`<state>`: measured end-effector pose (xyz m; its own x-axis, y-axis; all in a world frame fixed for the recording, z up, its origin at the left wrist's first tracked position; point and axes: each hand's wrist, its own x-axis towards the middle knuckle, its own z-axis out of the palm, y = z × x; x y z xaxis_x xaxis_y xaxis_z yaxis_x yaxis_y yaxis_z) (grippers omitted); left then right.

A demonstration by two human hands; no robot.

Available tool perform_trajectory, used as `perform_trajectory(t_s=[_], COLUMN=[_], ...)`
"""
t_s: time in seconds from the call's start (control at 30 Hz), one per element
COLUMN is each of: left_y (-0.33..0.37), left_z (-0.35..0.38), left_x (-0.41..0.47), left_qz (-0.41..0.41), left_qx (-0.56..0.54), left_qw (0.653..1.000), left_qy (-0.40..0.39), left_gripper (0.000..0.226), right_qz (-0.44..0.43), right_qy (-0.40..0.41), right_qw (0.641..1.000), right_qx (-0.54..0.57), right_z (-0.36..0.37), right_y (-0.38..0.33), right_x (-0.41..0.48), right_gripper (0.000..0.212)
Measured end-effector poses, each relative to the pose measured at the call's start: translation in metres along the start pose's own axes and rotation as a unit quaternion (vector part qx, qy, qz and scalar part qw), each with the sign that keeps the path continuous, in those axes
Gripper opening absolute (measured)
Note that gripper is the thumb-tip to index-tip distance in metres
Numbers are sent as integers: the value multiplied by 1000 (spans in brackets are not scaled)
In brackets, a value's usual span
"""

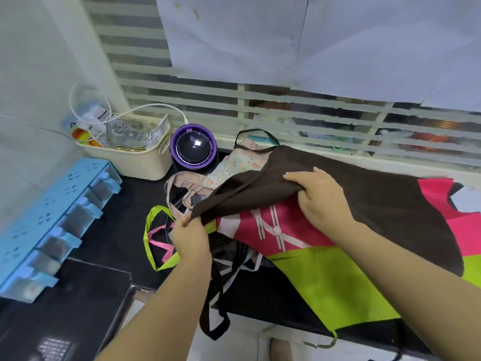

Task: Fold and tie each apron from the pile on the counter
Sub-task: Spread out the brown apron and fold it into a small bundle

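Black counter beneath apron pile; left hand and right hand, fingers tight around brown apron.

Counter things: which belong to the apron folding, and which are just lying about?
Job: brown apron, gripped by left hand and right hand; pink-and-green apron beneath; floral apron behind.
Lying about: cream basket, purple round gadget, blue drawer unit.

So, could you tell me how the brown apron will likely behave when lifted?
Probably floppy: the brown apron sags between the left hand and right hand. Likely light, since pinches bunch it. Its strap dangles off the counter and may snag.
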<state>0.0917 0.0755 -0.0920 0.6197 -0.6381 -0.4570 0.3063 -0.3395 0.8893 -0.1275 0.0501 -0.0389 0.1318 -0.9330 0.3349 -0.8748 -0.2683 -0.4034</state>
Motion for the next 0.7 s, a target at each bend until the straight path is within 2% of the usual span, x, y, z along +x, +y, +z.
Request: perform_trajectory(t_s=[0.1,0.23,0.3,0.37,0.43,0.5,0.57,0.63,0.7], left_y=[28,74,98,116,120,110,97,84,77], left_z=[-7,-16,-18,-27,-41,-58,-69,-72,-71], left_x=[21,47,49,49,53,56,59,64,68], left_qz=[59,164,156,97,44,-28,-87,-64,52], left_qx=[-29,43,95,179,347,503,593,662,745], left_qw=[997,978,958,925,862,779,713,665,581], left_qy=[-38,-123,-222,-321,-366,-373,-363,-340,-322], left_gripper=[10,14,11,7,5,7,8,12,24], right_qz=[11,9,28,40,32,13,-17,-44,-61], right_qy=[-32,-95,-155,-214,-275,-337,-376,-383,-381], right_qw=[999,995,987,972,953,931,913,903,899], right_qx=[10,-9,-43,-90,-122,-136,-158,-191,-205], right_z=[-17,-21,-15,-7,5,16,24,28,32], right_y=[6,9,10,11,16,22,25,23,18], right_x=[4,-3,-8,-14,-24,-32,-39,-45,-49], right_gripper=[54,37,21,14,20,40,51,58,63])
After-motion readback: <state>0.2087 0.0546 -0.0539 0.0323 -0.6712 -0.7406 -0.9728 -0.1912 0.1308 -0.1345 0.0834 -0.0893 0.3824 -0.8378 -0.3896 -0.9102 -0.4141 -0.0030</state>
